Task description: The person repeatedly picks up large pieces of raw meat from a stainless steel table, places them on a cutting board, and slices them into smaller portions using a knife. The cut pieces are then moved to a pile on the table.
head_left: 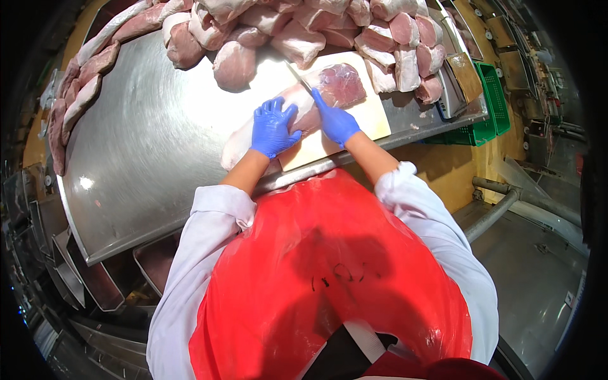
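Observation:
A long piece of raw meat (341, 86), pale along most of its length and darker red at its right end, lies slantwise on a cream cutting board (373, 121). Its left end reaches past the board onto the steel table. My left hand (271, 129), in a blue glove, rests on the meat with its fingers spread. In my right hand (337, 120), also gloved in blue, is a knife (297, 76). Its blade points away and to the left across the meat, close to the darker end. Most of the handle is hidden by my fingers.
Many cut meat chunks (234, 65) are heaped along the far side of the steel table (126, 145). Long meat strips (81, 104) line its left edge. A white scale-like device (451, 92) stands at the right end, near green crates (493, 101). Metal pipes (500, 209) stand at right.

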Available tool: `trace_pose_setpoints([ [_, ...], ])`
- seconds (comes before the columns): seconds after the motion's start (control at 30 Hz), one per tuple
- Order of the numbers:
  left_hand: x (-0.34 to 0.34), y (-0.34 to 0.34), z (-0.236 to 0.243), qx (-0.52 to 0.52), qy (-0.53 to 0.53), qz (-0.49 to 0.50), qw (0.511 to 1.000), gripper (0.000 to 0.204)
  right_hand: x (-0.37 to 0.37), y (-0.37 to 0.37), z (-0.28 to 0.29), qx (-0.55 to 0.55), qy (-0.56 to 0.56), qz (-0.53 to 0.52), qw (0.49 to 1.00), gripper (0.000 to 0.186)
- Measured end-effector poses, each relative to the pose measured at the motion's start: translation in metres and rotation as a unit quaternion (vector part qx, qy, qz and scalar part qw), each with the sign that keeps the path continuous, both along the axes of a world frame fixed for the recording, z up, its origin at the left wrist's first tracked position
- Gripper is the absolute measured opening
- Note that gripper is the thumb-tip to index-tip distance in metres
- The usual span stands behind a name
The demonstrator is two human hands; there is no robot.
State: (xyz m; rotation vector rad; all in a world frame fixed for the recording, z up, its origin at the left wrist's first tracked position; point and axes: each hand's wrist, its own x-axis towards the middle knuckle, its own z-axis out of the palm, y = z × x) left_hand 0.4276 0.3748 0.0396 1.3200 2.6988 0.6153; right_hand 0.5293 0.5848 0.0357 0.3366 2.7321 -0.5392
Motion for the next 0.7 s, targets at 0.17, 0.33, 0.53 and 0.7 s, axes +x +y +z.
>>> trace_pose_setpoints([
  [0.17,0.001,-0.01,-0.007,0.02,-0.001,0.034,0.999,0.061,0.05,-0.009,0.01,-0.03,-0.049,0.0,0.998,0.085],
  [0.33,0.0,0.012,0.01,-0.099,-0.067,0.104,0.987,0.069,0.177,0.0,0.051,-0.043,-0.109,-0.01,0.993,0.095],
  [0.53,-0.002,0.127,0.01,-0.153,0.004,0.003,0.988,0.122,0.264,0.064,0.09,-0.075,-0.076,-0.024,0.994,0.093],
  [0.7,-0.038,0.19,0.018,-0.192,-0.111,0.054,0.974,0.124,0.304,0.081,0.103,-0.18,0.003,-0.291,0.94,0.084],
])
